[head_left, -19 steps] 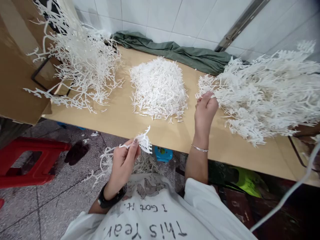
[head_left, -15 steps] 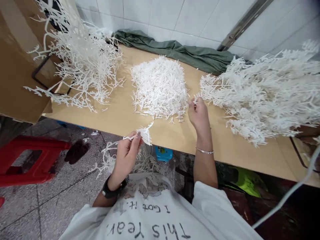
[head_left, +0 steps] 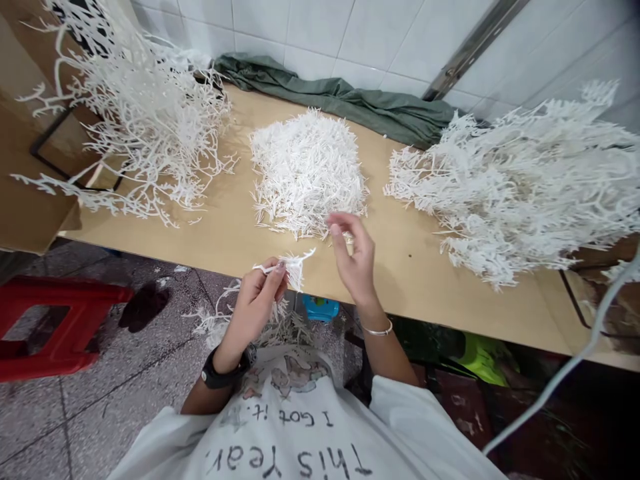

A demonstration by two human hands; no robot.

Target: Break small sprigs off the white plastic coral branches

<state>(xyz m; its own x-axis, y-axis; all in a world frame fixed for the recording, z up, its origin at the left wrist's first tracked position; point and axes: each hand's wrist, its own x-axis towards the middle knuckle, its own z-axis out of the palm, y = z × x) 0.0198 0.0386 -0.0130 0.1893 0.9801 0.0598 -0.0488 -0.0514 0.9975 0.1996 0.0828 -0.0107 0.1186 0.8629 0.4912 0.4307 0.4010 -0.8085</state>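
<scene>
My left hand (head_left: 261, 293) pinches a white plastic branch (head_left: 295, 267) in front of the table's near edge. Its fine twigs fan out past the fingertips to the right. My right hand (head_left: 354, 257) hovers by the front right edge of a pile of small white twig pieces (head_left: 307, 173). Its thumb and fingers are curved but apart, slightly blurred, and I see nothing held between them.
Tangled white branches (head_left: 155, 127) are heaped at the left, beside a cardboard box (head_left: 30, 167). A bigger heap of bushy white branches (head_left: 520, 187) covers the right. Green cloth (head_left: 330, 97) lies along the tiled wall. A red stool (head_left: 60, 327) stands on the floor.
My right hand has moved left and nearer, from beside the right heap to the pile's front, and its pinch has opened. My left hand keeps its branch. The view has shifted slightly.
</scene>
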